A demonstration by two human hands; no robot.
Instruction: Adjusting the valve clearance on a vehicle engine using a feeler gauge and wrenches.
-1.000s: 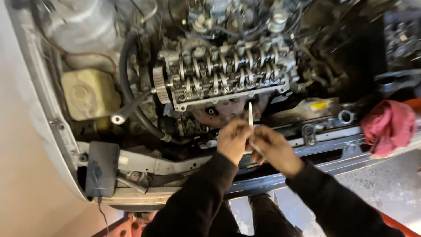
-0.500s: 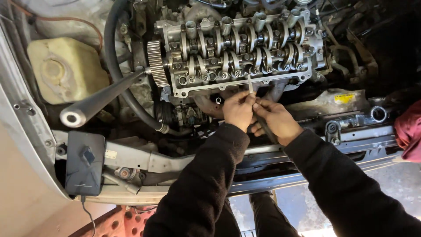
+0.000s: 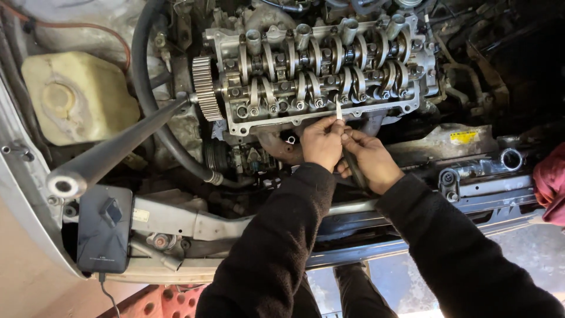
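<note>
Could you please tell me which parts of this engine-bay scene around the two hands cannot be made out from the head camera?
- Thin white strip: its lower end is hidden inside the left hand, head view.
- Dark tool: mostly covered by the right hand, so its kind is unclear.
- Red cloth: cut off by the right edge.
- Black hose: its top runs past the upper edge.

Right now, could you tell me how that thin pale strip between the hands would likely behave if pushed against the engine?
The strip looks thin and narrow, so it would probably flex rather than stay stiff. It seems light: the left hand pinches it with the fingertips alone. Being flat, it is unlikely to roll.
</note>
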